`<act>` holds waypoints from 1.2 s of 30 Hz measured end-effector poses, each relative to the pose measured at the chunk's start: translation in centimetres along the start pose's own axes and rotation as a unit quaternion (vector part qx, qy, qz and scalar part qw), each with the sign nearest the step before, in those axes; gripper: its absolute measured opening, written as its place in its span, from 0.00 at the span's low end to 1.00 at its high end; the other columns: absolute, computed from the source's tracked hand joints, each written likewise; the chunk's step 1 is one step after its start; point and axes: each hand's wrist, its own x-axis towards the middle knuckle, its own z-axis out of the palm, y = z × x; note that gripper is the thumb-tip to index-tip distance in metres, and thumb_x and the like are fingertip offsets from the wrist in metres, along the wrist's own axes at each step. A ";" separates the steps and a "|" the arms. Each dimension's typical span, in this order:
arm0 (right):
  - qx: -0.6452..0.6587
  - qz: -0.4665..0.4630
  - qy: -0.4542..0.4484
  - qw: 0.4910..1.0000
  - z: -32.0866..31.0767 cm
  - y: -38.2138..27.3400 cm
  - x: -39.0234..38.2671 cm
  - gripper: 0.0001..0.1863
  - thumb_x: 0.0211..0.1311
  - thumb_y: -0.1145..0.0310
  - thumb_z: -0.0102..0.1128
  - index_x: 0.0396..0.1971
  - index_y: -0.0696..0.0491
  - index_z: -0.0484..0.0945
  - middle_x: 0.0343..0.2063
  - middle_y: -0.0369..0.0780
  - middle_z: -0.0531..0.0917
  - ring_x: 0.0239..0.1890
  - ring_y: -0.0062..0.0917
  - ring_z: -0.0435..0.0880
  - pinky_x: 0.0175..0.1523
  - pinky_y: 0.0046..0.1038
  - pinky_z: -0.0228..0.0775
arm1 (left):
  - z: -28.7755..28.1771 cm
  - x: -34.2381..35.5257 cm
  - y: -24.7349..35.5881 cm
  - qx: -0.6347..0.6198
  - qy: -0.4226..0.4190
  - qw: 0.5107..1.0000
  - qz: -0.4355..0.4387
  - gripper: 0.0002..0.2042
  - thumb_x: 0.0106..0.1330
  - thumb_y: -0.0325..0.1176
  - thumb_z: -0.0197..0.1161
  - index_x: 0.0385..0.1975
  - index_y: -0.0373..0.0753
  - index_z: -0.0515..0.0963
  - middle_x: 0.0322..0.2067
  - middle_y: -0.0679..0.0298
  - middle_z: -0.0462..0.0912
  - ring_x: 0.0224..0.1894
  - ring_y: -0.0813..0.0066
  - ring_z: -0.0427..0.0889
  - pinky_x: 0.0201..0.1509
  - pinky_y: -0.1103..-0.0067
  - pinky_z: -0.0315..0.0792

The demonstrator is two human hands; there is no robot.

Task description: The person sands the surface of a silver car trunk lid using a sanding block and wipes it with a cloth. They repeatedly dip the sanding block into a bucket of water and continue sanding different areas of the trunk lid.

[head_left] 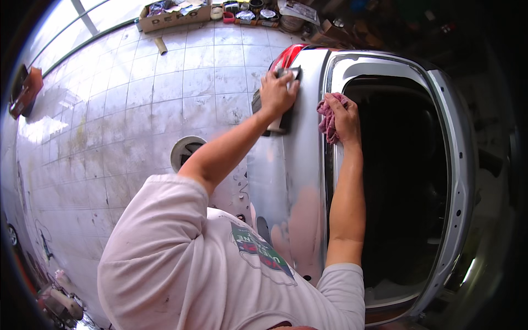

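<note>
My left hand [278,93] is closed on a dark grey piece of sandpaper [296,71], pressed to the car's silver body beside the red tail light [286,57]. Its exact shape is mostly covered by my fingers. My right hand [347,122] grips a crumpled purple-red cloth [328,120] against the frame at the edge of the dark rear window [404,181]. Along the car's body panel [302,165], dull grey areas and a pinkish filler patch [304,220] show nearer to me.
A white bucket [175,155] with something dark inside stands on the tiled floor [110,126], left of the car. Against the far wall are a cardboard box [175,21] and several cans. A short cardboard tube [160,45] lies before them.
</note>
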 end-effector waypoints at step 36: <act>-0.085 -0.065 0.021 0.994 0.3 -0.4 -0.2 0.18 0.73 0.58 0.65 0.31 0.59 0.87 0.22 0.35 0.86 0.26 0.15 0.81 0.37 0.23 0.73 | 0.4 0.0 2.7 0.012 0.042 0.998 0.046 0.21 0.71 0.49 0.66 0.60 0.49 0.84 0.63 0.45 0.75 0.64 0.43 0.73 0.67 0.55 0.68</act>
